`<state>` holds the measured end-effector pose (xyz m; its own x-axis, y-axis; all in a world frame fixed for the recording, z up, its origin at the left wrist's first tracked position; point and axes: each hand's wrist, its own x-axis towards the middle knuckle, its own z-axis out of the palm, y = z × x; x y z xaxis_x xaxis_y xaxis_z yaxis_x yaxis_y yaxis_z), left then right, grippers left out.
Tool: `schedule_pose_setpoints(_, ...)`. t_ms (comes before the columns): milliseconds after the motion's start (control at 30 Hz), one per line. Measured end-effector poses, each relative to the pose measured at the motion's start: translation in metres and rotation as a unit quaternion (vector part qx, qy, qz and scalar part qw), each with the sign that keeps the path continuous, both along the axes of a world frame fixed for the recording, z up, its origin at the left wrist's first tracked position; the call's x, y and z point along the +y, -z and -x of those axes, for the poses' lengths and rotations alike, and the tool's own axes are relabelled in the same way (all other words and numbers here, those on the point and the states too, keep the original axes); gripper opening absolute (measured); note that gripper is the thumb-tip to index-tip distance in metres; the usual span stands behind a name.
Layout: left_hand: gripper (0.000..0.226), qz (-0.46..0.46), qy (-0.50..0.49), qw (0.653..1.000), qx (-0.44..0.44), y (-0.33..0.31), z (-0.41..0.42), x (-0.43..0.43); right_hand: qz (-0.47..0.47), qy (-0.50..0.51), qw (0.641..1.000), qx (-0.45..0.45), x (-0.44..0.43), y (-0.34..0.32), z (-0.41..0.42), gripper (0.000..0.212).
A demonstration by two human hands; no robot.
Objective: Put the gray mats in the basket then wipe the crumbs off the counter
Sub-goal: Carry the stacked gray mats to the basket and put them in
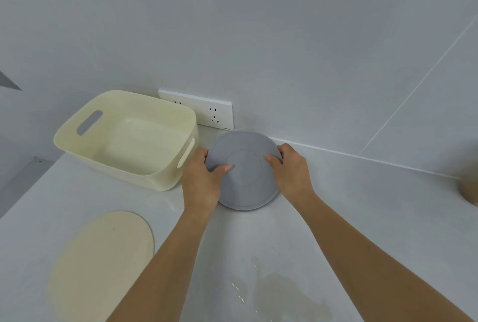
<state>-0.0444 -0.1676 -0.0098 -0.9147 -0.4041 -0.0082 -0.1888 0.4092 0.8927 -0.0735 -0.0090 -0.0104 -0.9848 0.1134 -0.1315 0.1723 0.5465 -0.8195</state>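
A round gray mat (pixel 245 176) with a raised inner ring lies on the white counter near the back wall. My left hand (pixel 204 179) grips its left edge, thumb on top. My right hand (pixel 289 169) grips its right edge the same way. I cannot tell whether it is a single mat or a stack. A cream plastic basket (pixel 85 125) with slot handles stands just to the left of the mat, and nothing lies inside it. Pale crumbs (pixel 240 295) and a faint smear lie on the counter close to me, between my forearms.
A cream oval mat (pixel 103 262) lies flat at the front left of the counter (pixel 362 205). A white wall socket plate (pixel 199 109) sits behind the basket. A brown rounded object (pixel 469 189) shows at the right edge. The counter's left edge runs past the basket.
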Motion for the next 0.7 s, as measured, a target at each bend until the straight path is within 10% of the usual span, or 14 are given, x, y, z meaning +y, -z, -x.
schedule_pose_setpoints(367, 0.049, 0.208, -0.011, 0.975, -0.076, 0.015, 0.000, -0.006, -0.143, -0.041, 0.989, -0.021, 0.000, 0.015, 0.010, 0.029)
schedule_pose_setpoints(700, 0.069, 0.195, 0.024, 0.968, -0.154, 0.014, -0.002, -0.006, -0.172, -0.017, 0.969, -0.175, -0.012, 0.001, 0.025, 0.055)
